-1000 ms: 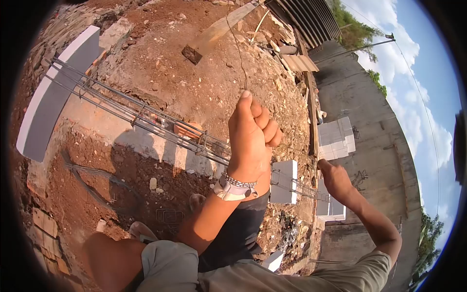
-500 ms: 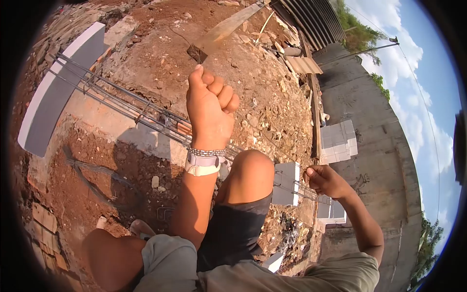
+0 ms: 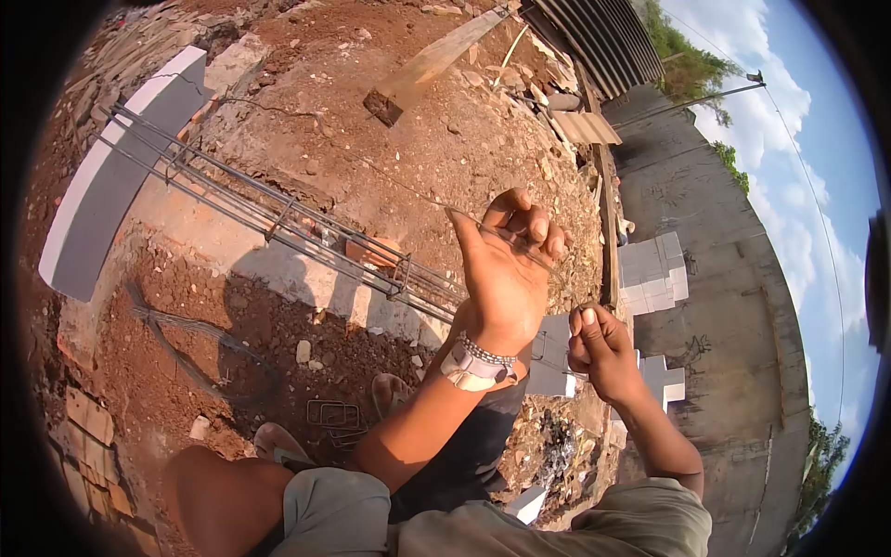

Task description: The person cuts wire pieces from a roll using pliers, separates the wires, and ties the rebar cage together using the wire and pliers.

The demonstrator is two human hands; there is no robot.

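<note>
A thin wire point(image 3: 380, 173) runs from the upper left across the fingers and palm of my left hand point(image 3: 510, 265). This hand is turned palm up, its thumb apart and its fingers loosely bent, not closed round the wire. Lower right, my right hand point(image 3: 605, 355) is closed in a pinch, and the wire trails toward it; the exact point of grip is hard to see. Behind my left wrist lies a long rebar cage point(image 3: 278, 223) of bars tied with stirrups. Its left end passes by an upright grey block point(image 3: 116, 190).
Several bent stirrups point(image 3: 331, 414) and a bundle of wire point(image 3: 190, 325) lie on the soil near my feet. A wooden board point(image 3: 445, 56) slants at the top. More light blocks point(image 3: 652, 272) stand before a concrete wall point(image 3: 715, 288) on the right.
My left hand has moved right and down toward my right hand, turning from a fist to a loosened, upturned palm. More wire shows on the left. The right hand has shifted slightly.
</note>
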